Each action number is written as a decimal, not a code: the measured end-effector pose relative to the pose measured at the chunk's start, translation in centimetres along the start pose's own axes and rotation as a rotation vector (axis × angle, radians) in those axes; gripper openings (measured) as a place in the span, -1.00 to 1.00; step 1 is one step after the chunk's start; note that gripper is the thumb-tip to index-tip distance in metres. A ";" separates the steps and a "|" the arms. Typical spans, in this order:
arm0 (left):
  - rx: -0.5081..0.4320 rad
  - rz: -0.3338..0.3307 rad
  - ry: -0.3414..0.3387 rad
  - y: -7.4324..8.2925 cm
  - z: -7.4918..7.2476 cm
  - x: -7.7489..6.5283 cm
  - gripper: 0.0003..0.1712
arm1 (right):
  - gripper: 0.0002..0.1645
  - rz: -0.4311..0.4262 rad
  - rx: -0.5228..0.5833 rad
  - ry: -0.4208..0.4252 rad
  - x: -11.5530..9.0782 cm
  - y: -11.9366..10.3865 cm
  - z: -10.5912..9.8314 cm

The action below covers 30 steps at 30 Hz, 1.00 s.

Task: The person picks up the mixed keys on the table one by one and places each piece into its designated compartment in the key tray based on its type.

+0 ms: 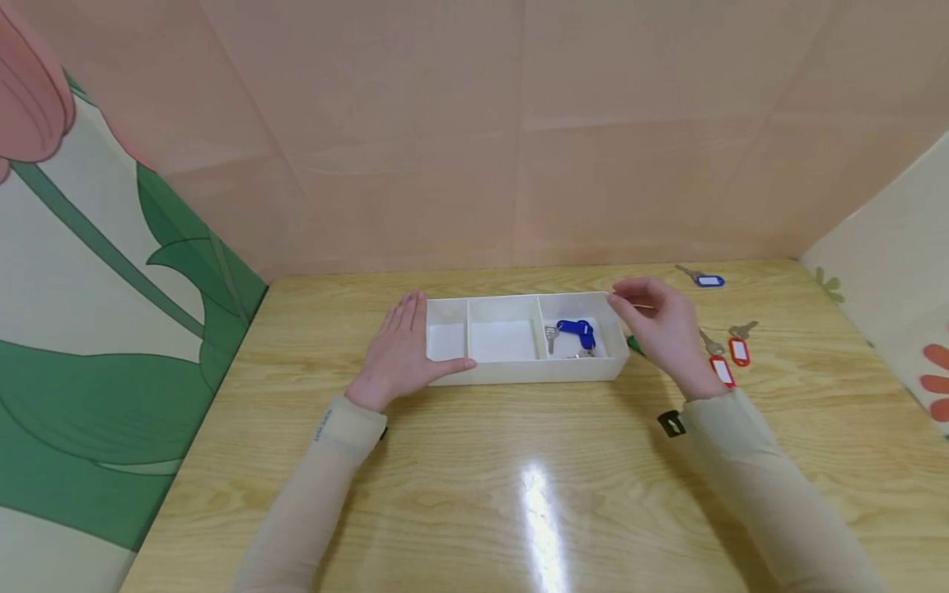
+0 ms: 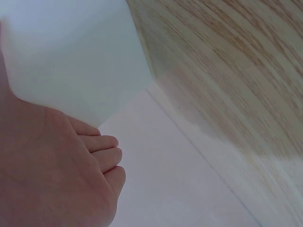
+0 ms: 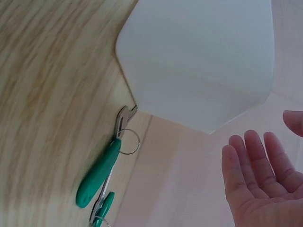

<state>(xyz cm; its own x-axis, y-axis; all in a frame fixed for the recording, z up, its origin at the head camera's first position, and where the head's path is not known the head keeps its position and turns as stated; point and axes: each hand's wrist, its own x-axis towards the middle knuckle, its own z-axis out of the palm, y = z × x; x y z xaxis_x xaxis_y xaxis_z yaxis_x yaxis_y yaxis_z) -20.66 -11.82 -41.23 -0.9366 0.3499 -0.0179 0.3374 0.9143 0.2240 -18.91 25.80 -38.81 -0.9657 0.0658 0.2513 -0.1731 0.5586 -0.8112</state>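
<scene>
A white box (image 1: 525,374) with three compartments stands on the wooden table. Its right compartment holds blue-tagged keys (image 1: 576,329); the left and middle ones show bare floors. My left hand (image 1: 400,346) lies along the box's left end, fingers straight, with the thumb stretched across the front wall. Just off the right end, my right hand (image 1: 660,325) is raised with loosely bent fingers and nothing held. Green-tagged keys (image 3: 99,172) lie on the table beside that end, mostly hidden under the right hand in the head view.
Right of the box lie two keys with red tags (image 1: 739,351), one partly behind the right wrist. A key with a blue tag (image 1: 709,281) is near the table's back edge. Pink sheeting (image 1: 519,165) rises behind the table (image 1: 445,478), and printed panels flank it.
</scene>
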 end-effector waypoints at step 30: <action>-0.027 0.000 0.009 -0.1 0.1 -0.1 0.62 | -0.51 0.033 -0.069 0.080 -0.9 4.1 -3.0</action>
<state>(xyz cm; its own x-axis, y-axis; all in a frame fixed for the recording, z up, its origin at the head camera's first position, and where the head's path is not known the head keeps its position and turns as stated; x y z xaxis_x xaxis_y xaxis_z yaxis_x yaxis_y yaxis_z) -20.61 -11.93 -41.36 -0.9376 0.3475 -0.0089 0.3344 0.9087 0.2499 -18.14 30.55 -40.77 -0.9515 0.1496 0.2690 -0.1250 0.6108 -0.7818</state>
